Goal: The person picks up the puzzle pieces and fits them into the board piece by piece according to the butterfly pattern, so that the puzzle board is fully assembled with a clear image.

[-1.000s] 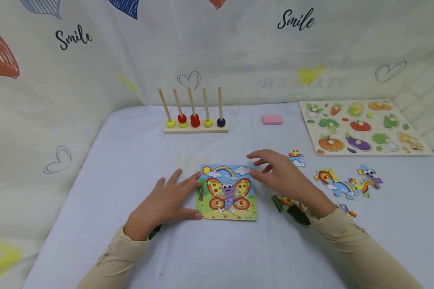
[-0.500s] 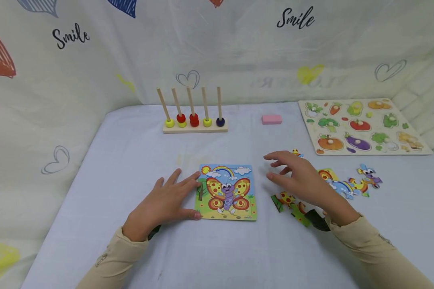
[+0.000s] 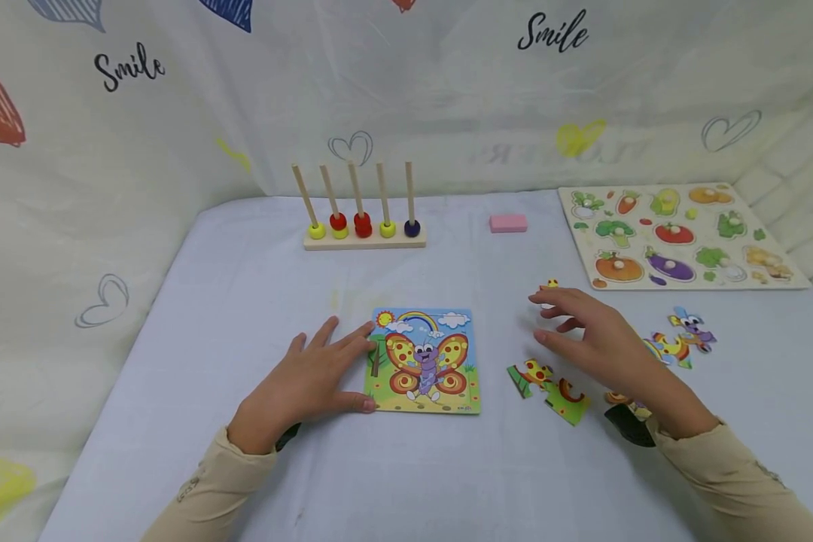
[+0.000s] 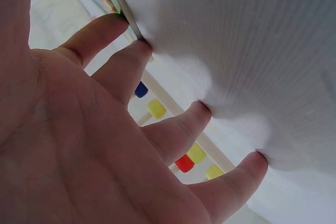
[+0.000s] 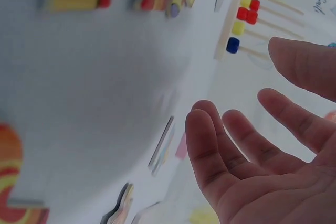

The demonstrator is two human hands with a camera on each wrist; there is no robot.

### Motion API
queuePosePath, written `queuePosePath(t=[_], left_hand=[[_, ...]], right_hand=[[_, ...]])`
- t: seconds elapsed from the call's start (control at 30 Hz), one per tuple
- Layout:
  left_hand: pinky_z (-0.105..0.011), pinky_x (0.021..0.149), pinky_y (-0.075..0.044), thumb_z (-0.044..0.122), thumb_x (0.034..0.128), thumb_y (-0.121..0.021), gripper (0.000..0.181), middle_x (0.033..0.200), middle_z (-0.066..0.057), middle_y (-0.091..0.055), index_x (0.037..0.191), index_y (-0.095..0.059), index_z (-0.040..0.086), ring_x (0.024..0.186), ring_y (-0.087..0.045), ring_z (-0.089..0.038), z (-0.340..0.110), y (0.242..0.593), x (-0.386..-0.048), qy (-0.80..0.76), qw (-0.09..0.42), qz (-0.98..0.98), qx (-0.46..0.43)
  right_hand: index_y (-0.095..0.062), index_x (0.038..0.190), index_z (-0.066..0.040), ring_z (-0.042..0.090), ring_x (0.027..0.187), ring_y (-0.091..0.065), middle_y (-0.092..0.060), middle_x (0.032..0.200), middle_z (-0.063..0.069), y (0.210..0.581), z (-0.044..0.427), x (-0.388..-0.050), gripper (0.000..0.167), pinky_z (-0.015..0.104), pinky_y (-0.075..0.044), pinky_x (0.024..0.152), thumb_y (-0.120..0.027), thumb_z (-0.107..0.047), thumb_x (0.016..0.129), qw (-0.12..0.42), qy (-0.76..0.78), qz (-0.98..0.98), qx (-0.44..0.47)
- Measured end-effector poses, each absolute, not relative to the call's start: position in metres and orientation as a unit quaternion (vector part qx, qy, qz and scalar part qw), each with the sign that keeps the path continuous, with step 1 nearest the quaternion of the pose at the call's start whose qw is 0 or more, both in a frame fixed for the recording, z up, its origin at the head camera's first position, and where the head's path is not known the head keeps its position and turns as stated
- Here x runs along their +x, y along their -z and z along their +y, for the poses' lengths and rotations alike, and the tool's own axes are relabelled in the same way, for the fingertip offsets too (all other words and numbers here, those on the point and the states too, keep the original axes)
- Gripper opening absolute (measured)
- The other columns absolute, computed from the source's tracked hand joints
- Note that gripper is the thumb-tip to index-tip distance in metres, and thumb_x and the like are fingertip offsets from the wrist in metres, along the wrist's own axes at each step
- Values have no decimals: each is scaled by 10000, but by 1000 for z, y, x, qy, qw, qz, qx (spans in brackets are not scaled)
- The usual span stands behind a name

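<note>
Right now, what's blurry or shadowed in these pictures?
Right wrist view: the orange puzzle piece at the left edge is blurred, while the abacus looks sharper; left wrist view: soft shadows fall on the tablecloth near the left hand; head view: the butterfly puzzle is clear and evenly lit.

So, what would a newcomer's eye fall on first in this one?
Probably the bright butterfly board, just below the middle of the head view, the left hand touching its left edge. Next, the empty right hand near loose puzzle pieces on the right. Farther back, a bead rack shows coloured beads.
</note>
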State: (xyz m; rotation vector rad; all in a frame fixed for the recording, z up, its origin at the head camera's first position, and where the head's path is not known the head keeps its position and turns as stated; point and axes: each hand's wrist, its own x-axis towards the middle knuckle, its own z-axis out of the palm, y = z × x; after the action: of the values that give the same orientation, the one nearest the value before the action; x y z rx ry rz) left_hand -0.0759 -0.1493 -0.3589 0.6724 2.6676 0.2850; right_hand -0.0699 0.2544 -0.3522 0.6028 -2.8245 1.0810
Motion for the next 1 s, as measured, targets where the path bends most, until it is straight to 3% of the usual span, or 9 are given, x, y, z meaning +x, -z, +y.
queuePosePath(t=[0.13, 0.4, 0.57, 0.67, 0.8, 0.9, 1.0], left_hand=[[-807, 1151, -215, 566, 870, -858, 859, 1757, 49, -283, 1580, -523, 216, 1603, -155, -466, -150, 359, -75, -104, 185, 947, 241], [-808, 1147, -221, 570, 872, -854, 864, 1758, 50, -279, 1586, -517, 218, 1602, -157, -467, -151, 359, -75, -100, 183, 947, 244], [-810, 1146, -222, 575, 874, -850, 866, 1759, 47, -279, 1590, -514, 222, 1600, -161, -469, -150, 359, -75, -100, 184, 946, 246], [-807, 1149, -217, 570, 877, -850, 864, 1759, 46, -278, 1590, -513, 219, 1603, -154, -466, -150, 359, -75, -101, 185, 946, 246], [-806, 1151, -219, 572, 875, -852, 856, 1756, 45, -285, 1583, -519, 223, 1603, -159, -462, -150, 359, -75, -103, 183, 947, 244], [-803, 1153, -219, 572, 874, -853, 854, 1756, 47, -284, 1581, -520, 228, 1604, -157, -459, -150, 359, -75, -102, 184, 947, 242], [-802, 1155, -215, 568, 874, -855, 855, 1758, 48, -281, 1583, -518, 228, 1606, -150, -459, -150, 358, -75, -103, 184, 947, 242]], right_hand=[[-628, 1454, -47, 322, 1068, -715, -648, 1401, 167, 355, 264, -70, 528, 172, -551, 846, -815, -61, 960, 31, -353, -915, 192], [-618, 1456, -29, 305, 1000, -729, -672, 1337, 185, 358, 282, -64, 545, 74, -494, 822, -795, 34, 944, 50, -351, -919, 174], [-597, 1471, -24, 15, 1044, -670, -662, 1354, 215, 361, 299, -60, 567, 28, -448, 852, -778, 70, 943, 62, -351, -922, 151], [-569, 1506, -41, -73, 1048, -620, -647, 1372, 229, 359, 308, -58, 584, 45, -474, 809, -757, 64, 962, 52, -355, -924, 128], [-538, 1539, -62, 227, 1078, -699, -630, 1385, 237, 355, 316, -56, 605, 41, -460, 758, -739, 50, 979, 44, -340, -934, 103], [-529, 1538, -54, 453, 1083, -670, -620, 1386, 253, 354, 322, -55, 592, 1, -397, 779, -731, 36, 989, 45, -328, -939, 91], [-524, 1527, -29, 490, 1085, -656, -606, 1385, 275, 354, 327, -55, 571, -18, -362, 788, -724, 29, 995, 47, -322, -942, 81]])
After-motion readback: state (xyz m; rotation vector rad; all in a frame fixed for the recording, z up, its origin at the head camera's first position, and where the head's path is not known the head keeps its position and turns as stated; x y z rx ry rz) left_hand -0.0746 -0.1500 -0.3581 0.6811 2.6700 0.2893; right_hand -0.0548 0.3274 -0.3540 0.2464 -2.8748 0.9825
